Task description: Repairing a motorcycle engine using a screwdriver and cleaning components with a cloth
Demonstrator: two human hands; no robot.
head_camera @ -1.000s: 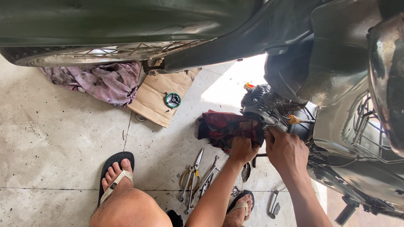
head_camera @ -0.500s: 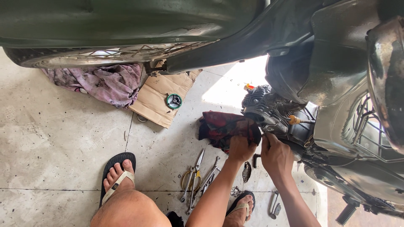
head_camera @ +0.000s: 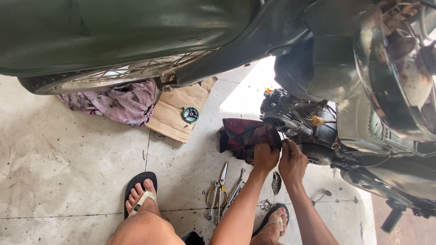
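Purple rag (head_camera: 116, 102), cardboard w/ green disc (head_camera: 190, 114), pliers (head_camera: 217, 193) on floor.

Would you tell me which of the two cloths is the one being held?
The dark red cloth beside the engine, gripped by the left hand; the purple cloth lies untouched under the wheel.

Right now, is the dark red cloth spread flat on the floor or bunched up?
Bunched up. The dark red cloth hangs crumpled beside the engine, and the left hand grips its edge.
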